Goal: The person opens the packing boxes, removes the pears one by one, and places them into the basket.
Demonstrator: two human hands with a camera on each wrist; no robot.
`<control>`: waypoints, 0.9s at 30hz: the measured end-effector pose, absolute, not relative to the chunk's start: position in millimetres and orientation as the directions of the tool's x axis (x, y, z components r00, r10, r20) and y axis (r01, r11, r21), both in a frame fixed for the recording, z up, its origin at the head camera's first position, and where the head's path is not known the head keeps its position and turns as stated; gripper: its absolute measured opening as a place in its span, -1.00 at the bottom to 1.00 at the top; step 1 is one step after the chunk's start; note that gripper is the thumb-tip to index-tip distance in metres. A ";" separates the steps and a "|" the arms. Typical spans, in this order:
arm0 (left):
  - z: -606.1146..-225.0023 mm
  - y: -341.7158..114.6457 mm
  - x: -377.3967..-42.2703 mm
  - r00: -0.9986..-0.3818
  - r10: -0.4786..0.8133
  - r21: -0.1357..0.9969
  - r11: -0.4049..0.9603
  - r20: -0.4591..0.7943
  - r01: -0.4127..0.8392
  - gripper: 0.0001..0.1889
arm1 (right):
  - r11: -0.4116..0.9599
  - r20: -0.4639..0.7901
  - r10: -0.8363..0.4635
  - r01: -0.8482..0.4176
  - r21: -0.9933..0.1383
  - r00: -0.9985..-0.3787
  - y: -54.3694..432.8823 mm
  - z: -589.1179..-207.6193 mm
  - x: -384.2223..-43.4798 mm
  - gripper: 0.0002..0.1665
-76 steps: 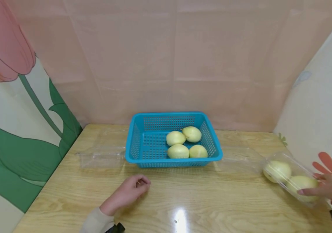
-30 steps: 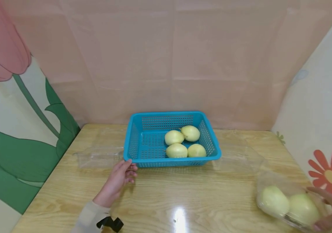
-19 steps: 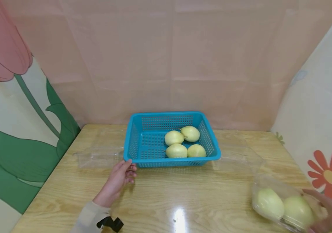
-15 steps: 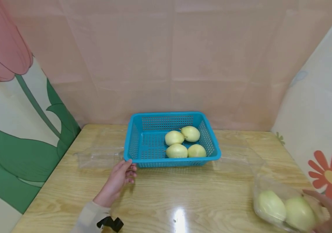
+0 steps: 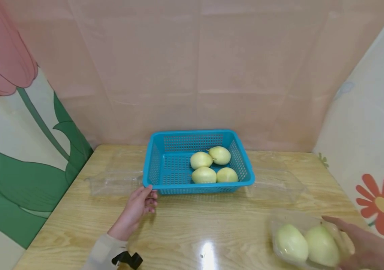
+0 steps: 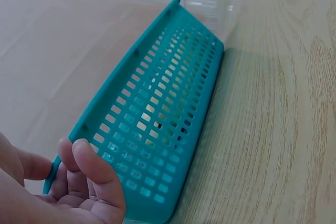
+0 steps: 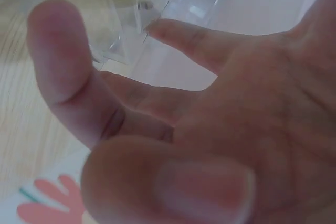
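A blue perforated basket [image 5: 165, 186] stands at the back centre, with several pale green pears [image 5: 203, 175] in its right half. My left hand [image 5: 136, 212] grips its near-left corner; in the left wrist view the thumb lies over the rim and the other fingers curl below it. At the front right is a clear plastic box [image 5: 281, 217] with two pears [image 5: 291, 243] in it. Around the box's right end is my right hand [image 5: 370, 243], its index finger straight. In the right wrist view the fingers are spread, with fingertips by the plastic edge and nothing against the palm.
Clear plastic containers lie at both sides of the basket, one to the left [image 5: 119, 183] and one to the right [image 5: 276, 182]. Behind the wooden table [image 5: 185, 228] hangs a pink cloth [image 5: 195, 75]. Printed walls stand at both sides.
My left hand has come up to the basket's corner and holds it. The box with two pears has come down and shifted left along the table, with my right hand following.
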State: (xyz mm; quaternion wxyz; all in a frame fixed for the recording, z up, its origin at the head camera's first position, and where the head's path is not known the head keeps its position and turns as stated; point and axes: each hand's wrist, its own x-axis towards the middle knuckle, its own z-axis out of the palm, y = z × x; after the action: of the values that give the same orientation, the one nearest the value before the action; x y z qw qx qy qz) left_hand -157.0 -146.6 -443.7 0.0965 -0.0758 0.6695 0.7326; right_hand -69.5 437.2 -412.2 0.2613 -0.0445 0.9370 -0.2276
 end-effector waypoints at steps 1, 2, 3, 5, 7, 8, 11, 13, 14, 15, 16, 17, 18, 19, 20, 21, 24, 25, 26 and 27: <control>-443.9 -146.6 -157.0 -0.970 0.040 0.966 -0.086 -0.241 -0.244 -0.67 | 0.894 -0.455 -0.209 0.019 -0.447 -0.866 431.6 -411.9 -70.7 0.36; -444.0 -146.5 -157.0 -0.970 0.039 0.966 -0.086 -0.241 -0.244 -0.67 | 0.900 -0.425 -0.222 -0.017 -0.436 -0.878 426.5 -412.0 -71.9 0.36; -444.1 -146.6 -156.9 -0.970 0.039 0.966 -0.087 -0.241 -0.243 -0.68 | 0.905 -0.426 -0.214 -0.014 -0.425 -0.879 420.3 -411.7 -73.3 0.38; -444.2 -146.9 -157.1 -0.970 0.042 0.966 -0.090 -0.238 -0.241 -0.68 | 0.913 -0.411 -0.211 -0.029 -0.407 -0.887 408.5 -411.0 -74.4 0.41; -444.0 -147.3 -157.1 -0.971 0.045 0.967 -0.093 -0.235 -0.238 -0.68 | 0.912 -0.389 -0.232 -0.060 -0.405 -0.892 396.5 -409.8 -74.8 0.39; -443.8 -147.5 -157.2 -0.971 0.047 0.967 -0.093 -0.235 -0.239 -0.68 | 0.908 -0.373 -0.249 -0.082 -0.410 -0.894 390.2 -409.2 -74.7 0.39; -443.6 -147.8 -157.1 -0.971 0.051 0.967 -0.088 -0.236 -0.239 -0.67 | 0.901 -0.329 -0.286 -0.135 -0.412 -0.900 369.9 -406.2 -75.1 0.36; -443.7 -147.8 -157.1 -0.970 0.049 0.967 -0.087 -0.238 -0.241 -0.67 | 0.898 -0.284 -0.305 -0.175 -0.405 -0.909 355.2 -405.5 -75.3 0.38; -443.8 -147.7 -157.3 -0.970 0.048 0.966 -0.090 -0.239 -0.242 -0.67 | 0.900 -0.275 -0.307 -0.184 -0.395 -0.911 347.6 -404.8 -76.3 0.38; -444.1 -147.7 -157.2 -0.970 0.046 0.966 -0.090 -0.238 -0.242 -0.68 | 0.903 -0.273 -0.303 -0.184 -0.388 -0.913 340.1 -403.9 -77.5 0.39; -444.3 -147.6 -157.4 -0.970 0.044 0.966 -0.096 -0.239 -0.242 -0.68 | 0.904 -0.268 -0.299 -0.182 -0.387 -0.916 332.8 -403.3 -78.3 0.39; -444.8 -147.6 -157.4 -0.970 0.042 0.966 -0.097 -0.237 -0.241 -0.68 | 0.904 -0.257 -0.301 -0.190 -0.383 -0.918 325.9 -403.1 -79.0 0.40; -445.0 -147.4 -157.6 -0.971 0.040 0.966 -0.100 -0.237 -0.240 -0.69 | 0.905 -0.245 -0.302 -0.195 -0.379 -0.921 319.4 -403.0 -79.9 0.41; -445.4 -147.3 -157.6 -0.971 0.039 0.966 -0.100 -0.235 -0.237 -0.69 | 0.905 -0.239 -0.302 -0.199 -0.376 -0.923 313.2 -402.4 -81.1 0.41; -445.8 -147.2 -157.9 -0.972 0.039 0.966 -0.106 -0.233 -0.236 -0.69 | 0.905 -0.231 -0.303 -0.203 -0.374 -0.925 307.4 -401.8 -82.2 0.40; -446.1 -147.1 -157.7 -0.972 0.040 0.967 -0.106 -0.230 -0.233 -0.69 | 0.905 -0.214 -0.306 -0.213 -0.369 -0.928 302.0 -401.6 -83.2 0.40; -446.9 -146.7 -157.7 -0.973 0.042 0.968 -0.107 -0.225 -0.228 -0.70 | 0.903 -0.170 -0.326 -0.253 -0.348 -0.930 287.8 -401.1 -86.7 0.41; -447.2 -146.7 -157.5 -0.974 0.043 0.968 -0.106 -0.223 -0.226 -0.70 | 0.901 -0.158 -0.334 -0.266 -0.341 -0.929 283.6 -401.1 -87.9 0.41; -447.4 -146.8 -157.6 -0.974 0.044 0.968 -0.109 -0.222 -0.225 -0.71 | 0.901 -0.152 -0.340 -0.276 -0.335 -0.928 279.6 -401.1 -89.5 0.41; -447.5 -146.8 -157.4 -0.974 0.044 0.969 -0.108 -0.220 -0.224 -0.71 | 0.900 -0.150 -0.346 -0.283 -0.331 -0.926 275.6 -401.0 -90.7 0.42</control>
State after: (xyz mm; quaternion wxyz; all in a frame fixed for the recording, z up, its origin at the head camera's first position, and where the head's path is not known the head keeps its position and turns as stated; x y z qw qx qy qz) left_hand -157.4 -146.8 -447.5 0.0903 -0.0679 0.6617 0.7412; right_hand -90.7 275.6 -401.0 0.1028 -0.1623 0.9693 -0.1536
